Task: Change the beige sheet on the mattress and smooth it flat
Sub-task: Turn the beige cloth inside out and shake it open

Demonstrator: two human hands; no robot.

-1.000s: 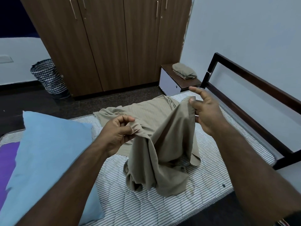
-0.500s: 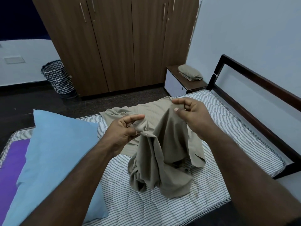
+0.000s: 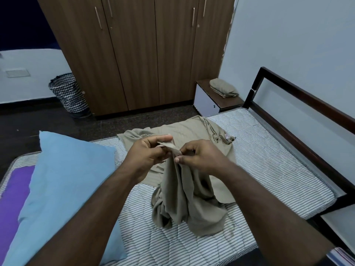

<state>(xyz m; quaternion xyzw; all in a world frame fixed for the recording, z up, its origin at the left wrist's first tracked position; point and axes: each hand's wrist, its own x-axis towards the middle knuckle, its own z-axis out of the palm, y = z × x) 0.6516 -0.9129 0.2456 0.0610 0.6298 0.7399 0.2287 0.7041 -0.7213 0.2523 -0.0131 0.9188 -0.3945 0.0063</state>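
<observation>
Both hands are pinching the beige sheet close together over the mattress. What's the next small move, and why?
Probably draw the hands apart along the edge to open it out. The left hand and right hand pinch the same edge of the beige sheet almost side by side, and the rest hangs bunched in a heap on the striped mattress, so nothing can spread flat yet.

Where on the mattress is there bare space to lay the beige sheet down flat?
The striped mattress lies bare on its right part, between the beige sheet and the dark bed frame, and along the near edge below the bunched cloth. The left part is crowded: the blue pillow covers it. Both hands, left hand and right hand, pinch the sheet over the middle.
</observation>
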